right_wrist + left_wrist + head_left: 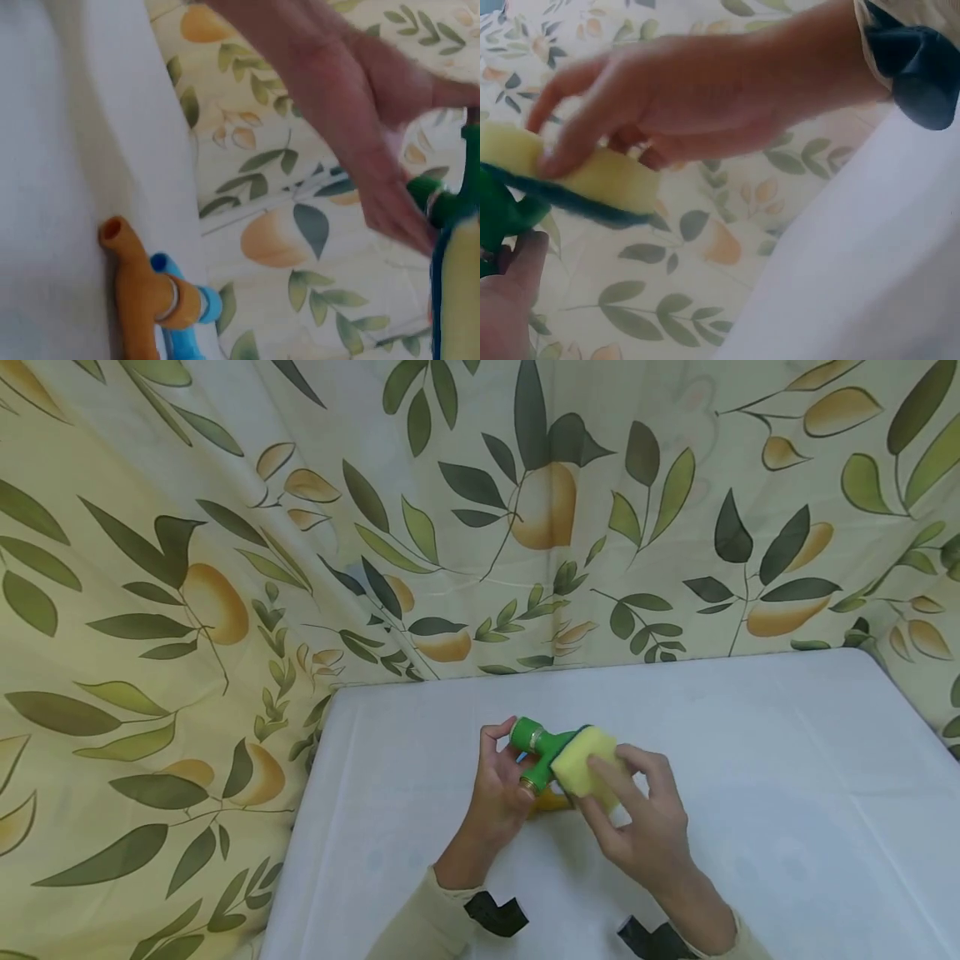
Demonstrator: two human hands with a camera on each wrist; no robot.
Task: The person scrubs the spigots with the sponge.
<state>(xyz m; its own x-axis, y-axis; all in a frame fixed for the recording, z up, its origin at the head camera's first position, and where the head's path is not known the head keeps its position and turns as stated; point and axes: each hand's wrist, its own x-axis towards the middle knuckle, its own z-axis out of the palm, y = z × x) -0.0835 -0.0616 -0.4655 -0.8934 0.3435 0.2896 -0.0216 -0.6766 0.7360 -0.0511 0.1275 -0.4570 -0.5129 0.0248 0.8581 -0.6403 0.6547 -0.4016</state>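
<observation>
My left hand (498,789) grips a green plastic tap (551,747) above the table, fingers at one end and thumb near another. My right hand (647,822) holds a yellow sponge (583,770) with a dark green scouring side. That scouring side lies against the tap, as the sponge (619,186) also shows in the left wrist view. Beneath the hands, an orange plastic tap (141,304) lies on the table, with a blue one (180,341) beside it. In the head view the hands and sponge hide most of these two.
A white-covered table (787,760) spreads under the hands. Behind it and to its left hangs a curtain (465,585) printed with leaves and fruit. Black straps (497,917) sit at both wrists.
</observation>
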